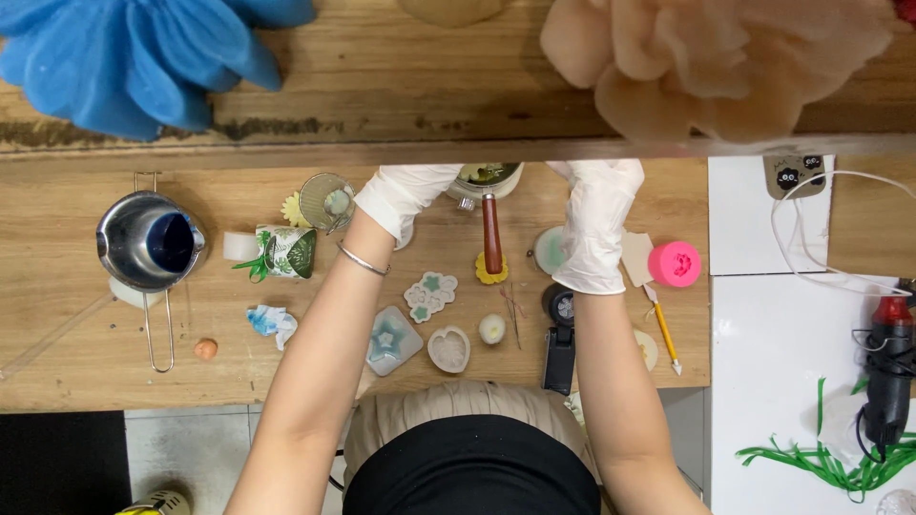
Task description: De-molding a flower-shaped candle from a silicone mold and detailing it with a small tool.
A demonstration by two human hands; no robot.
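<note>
Small pot (pixel 489 177) with wooden handle (pixel 491 234) sits at desk's far edge, under shelf. Gloved left hand (pixel 405 198) and right hand (pixel 596 224) flank pot; grips hidden, cannot tell. Best steady pot, keep level above flower moulds (pixel 430 295).

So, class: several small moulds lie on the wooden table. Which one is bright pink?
The round pink mould, right of the right hand. The flower-cluster mould, square mould and heart mould are all pale or clear.
</note>
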